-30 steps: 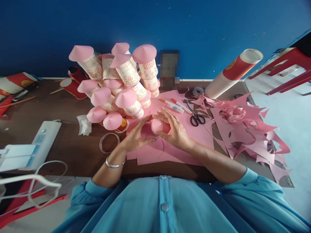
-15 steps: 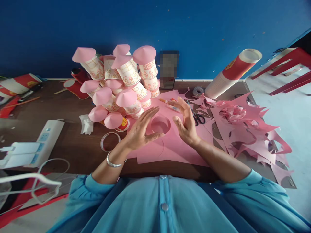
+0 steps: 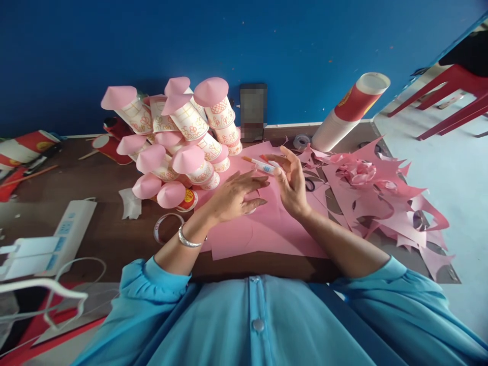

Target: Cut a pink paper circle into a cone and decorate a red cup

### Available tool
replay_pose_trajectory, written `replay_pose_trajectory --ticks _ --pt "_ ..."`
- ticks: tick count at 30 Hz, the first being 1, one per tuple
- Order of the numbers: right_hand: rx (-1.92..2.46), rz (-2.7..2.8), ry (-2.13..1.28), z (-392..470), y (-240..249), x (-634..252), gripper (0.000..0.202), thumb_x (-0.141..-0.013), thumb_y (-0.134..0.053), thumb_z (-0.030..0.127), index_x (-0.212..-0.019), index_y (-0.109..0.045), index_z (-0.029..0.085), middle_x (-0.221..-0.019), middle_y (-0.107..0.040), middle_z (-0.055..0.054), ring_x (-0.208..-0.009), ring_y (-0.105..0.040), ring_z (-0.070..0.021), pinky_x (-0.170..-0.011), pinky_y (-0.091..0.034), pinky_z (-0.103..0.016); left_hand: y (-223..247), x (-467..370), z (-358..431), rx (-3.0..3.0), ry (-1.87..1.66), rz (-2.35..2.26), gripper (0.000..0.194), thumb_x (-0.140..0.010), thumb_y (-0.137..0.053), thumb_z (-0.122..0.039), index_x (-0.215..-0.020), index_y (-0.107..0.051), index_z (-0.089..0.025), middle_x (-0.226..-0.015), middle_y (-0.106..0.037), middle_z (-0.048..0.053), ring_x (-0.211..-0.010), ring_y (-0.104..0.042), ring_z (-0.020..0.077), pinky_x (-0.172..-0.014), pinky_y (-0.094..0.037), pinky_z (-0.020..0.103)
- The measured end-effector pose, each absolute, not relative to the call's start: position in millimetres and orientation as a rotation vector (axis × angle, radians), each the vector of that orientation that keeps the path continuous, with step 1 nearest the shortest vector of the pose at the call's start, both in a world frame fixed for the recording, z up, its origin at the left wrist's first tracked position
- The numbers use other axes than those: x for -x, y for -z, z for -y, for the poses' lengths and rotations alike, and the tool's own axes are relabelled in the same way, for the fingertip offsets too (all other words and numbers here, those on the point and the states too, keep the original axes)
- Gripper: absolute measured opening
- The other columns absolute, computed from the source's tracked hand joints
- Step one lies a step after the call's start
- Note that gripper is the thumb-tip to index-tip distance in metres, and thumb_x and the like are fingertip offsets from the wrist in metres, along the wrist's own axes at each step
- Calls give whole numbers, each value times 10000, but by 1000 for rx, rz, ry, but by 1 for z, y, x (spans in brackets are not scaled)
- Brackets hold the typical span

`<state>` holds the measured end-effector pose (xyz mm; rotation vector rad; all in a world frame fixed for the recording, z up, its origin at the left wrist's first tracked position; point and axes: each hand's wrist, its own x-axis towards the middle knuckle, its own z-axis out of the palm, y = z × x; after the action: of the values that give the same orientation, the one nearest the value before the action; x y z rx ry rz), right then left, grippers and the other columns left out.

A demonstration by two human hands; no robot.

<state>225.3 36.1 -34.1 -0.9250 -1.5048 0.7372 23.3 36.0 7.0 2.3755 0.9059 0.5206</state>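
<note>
My left hand (image 3: 238, 195), with a silver bangle at the wrist, reaches over the pink paper sheets (image 3: 232, 244), fingers stretched out and thumb apart. Beneath its fingers a round pink shape (image 3: 253, 195) shows in part; the hand covers most of it. My right hand (image 3: 293, 185) is open too, fingers curved and spread, nothing visible between them. Close to its thumb tip is a white pen-like tube (image 3: 263, 165) with blue print and an orange end; whether they touch I cannot tell. Black-handled scissors (image 3: 309, 184) lie partly hidden behind this hand.
Decorated paper cups with pink cone tops (image 3: 188, 161) are stacked at left. Pink scraps (image 3: 366, 183) pile up at right. A tall cup stack (image 3: 339, 124), tape roll (image 3: 302, 142) and phone (image 3: 253, 113) stand along the wall. A ring (image 3: 155, 231) and power strip (image 3: 70, 236) lie left.
My left hand has moved right and turned palm down over the round pink shape. My right hand stays near the same spot, fingers still apart. The camera view has shifted slightly.
</note>
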Motion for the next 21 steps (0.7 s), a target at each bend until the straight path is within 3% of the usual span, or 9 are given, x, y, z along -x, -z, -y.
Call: replay_pose_trajectory --ticks 4,10,16,21 --pt "931 1494 -752 -35 34 -222 538 -1075 -478 546 -1547 -358 317 -1361 -656 -123 -1350 -616 -274 -1158 -495 -623 -10 -24 -35 -2377 -466 -950 504 -965 -711 -371 -1452 -600 -305 -1519 -634 71 -1551 -427 314 -1263 -321 632" --pt "962 1579 -805 -23 41 -210 622 -1049 -527 572 -1565 -331 286 -1492 -583 -163 -1411 -573 -282 -1178 -487 -587 -9 -19 -30 -2382 -513 -1030 834 -859 -817 -483 -1574 -449 -262 -1653 -469 151 -1578 -364 370 -1268 -288 672" --pt "1039 1695 -784 -11 62 -202 576 -1081 -468 511 -1592 -339 277 -1603 -481 -165 -1504 -466 -292 -1230 -421 -581 -4 -16 -29 -2350 -479 -1041 803 -889 -759 -553 -1557 -456 -226 -1622 -501 182 -1556 -409 364 -1267 -327 641" --pt "1051 1682 -789 -9 68 -202 556 -1088 -455 482 -1599 -338 296 -1617 -466 -150 -1518 -452 -281 -1235 -418 -573 -5 -17 -30 -2365 -552 -974 784 -891 -751 -568 -1551 -457 -262 -1582 -553 165 -1527 -458 350 -1242 -384 618"
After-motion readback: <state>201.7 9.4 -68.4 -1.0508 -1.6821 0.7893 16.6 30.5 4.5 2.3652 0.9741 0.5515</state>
